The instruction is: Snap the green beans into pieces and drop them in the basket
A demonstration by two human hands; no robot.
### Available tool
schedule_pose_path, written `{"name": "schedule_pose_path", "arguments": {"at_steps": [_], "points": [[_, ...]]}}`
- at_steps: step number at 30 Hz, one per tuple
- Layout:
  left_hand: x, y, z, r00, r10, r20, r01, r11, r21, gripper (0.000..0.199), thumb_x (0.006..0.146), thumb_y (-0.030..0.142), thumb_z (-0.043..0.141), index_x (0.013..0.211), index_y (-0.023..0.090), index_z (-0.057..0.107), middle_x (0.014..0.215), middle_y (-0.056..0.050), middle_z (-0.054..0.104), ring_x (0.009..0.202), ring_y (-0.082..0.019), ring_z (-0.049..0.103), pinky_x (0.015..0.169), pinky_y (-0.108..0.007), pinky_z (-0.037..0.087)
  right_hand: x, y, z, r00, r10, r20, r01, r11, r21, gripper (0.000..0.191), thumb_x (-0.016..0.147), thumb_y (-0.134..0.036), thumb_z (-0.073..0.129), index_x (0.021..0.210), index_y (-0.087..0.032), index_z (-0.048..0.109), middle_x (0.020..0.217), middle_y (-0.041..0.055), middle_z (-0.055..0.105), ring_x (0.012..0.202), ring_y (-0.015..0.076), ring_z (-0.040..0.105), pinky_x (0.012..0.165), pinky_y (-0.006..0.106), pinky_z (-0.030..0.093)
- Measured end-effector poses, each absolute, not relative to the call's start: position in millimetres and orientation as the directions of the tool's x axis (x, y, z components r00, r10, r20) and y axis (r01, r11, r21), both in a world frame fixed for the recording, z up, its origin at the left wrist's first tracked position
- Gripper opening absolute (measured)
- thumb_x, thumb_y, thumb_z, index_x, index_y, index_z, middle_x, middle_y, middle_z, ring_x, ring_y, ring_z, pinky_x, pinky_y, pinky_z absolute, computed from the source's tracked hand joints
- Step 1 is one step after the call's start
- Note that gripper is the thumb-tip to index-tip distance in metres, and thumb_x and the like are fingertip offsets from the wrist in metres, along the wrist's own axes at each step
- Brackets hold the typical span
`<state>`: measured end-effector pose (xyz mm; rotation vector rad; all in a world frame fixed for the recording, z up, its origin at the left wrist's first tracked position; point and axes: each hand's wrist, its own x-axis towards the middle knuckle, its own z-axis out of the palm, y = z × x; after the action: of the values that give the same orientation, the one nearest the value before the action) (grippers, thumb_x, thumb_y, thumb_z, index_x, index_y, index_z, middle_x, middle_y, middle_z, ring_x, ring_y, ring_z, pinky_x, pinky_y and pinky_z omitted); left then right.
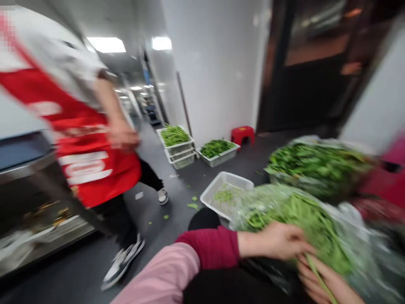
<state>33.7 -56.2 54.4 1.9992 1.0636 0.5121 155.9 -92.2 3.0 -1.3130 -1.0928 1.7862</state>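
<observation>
My left hand [280, 241], coming out of a dark pink sleeve, is closed with its fingertips at the upper end of a green stem [320, 276]. My right hand [325, 278], at the lower right, is wrapped round the same stem, which runs down toward the bottom edge. Both hands meet just over the near side of an open clear plastic bag [262, 198] filled with leafy greens [316, 223]. Motion blurs the fingertips.
A white basket [209, 194] with green scraps lies beyond my left arm. Farther off are baskets of greens [175, 135] [218, 147], a red stool [243, 134] and another bag of greens [316, 162]. A person in a red apron [95, 156] walks at left.
</observation>
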Motion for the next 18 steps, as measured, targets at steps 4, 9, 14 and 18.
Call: {"name": "schedule_pose_path", "arguments": {"at_steps": [4,9,14,18], "points": [[6.9,-29.4,48.0,0.891,0.446,0.085,0.384,-0.841,0.380,0.024,0.083,0.031,0.039,0.079,0.016,0.058,0.070,-0.002,0.056,0.064,-0.009,0.050,0.059,-0.019,0.038,161.5,-103.5,3.6,-0.350,0.769,-0.535,-0.338,-0.636,-0.693,0.031,0.067,-0.049,0.058,0.065,-0.021,0.045,0.045,-0.0087,0.027,0.030,0.0012,0.020,0.028,0.013,0.014],[7.3,-3.7,36.5,0.883,0.463,-0.075,0.468,-0.882,0.056,0.016,0.081,0.022,0.041,0.085,0.019,0.056,0.074,-0.002,0.054,0.068,-0.012,0.052,0.059,-0.021,0.039,165.7,-97.7,-0.7,-0.188,0.817,-0.545,-0.480,-0.561,-0.675,0.031,0.068,-0.044,0.061,0.069,-0.018,0.044,0.045,-0.0101,0.030,0.032,0.0006,0.021,0.031,0.013,0.012],[39.2,8.4,38.7,0.682,0.728,0.068,0.729,-0.684,0.014,0.022,0.081,0.029,0.041,0.091,0.016,0.056,0.098,-0.009,0.053,0.092,-0.019,0.050,0.075,-0.029,0.041,181.7,-82.7,-11.1,0.010,0.860,-0.511,-0.725,-0.346,-0.596,0.035,0.059,-0.031,0.072,0.066,-0.018,0.040,0.050,-0.0082,0.039,0.036,0.0021,0.032,0.033,0.015,0.024],[61.8,7.0,29.7,0.630,0.771,-0.098,0.777,-0.627,0.059,0.032,0.080,0.038,0.042,0.087,0.012,0.058,0.080,-0.011,0.059,0.076,-0.021,0.057,0.068,-0.032,0.043,185.2,-74.2,-19.9,0.021,0.851,-0.525,-0.706,-0.360,-0.610,0.031,0.058,-0.026,0.072,0.067,-0.017,0.044,0.048,-0.0092,0.035,0.035,0.0017,0.028,0.033,0.015,0.021]]}}
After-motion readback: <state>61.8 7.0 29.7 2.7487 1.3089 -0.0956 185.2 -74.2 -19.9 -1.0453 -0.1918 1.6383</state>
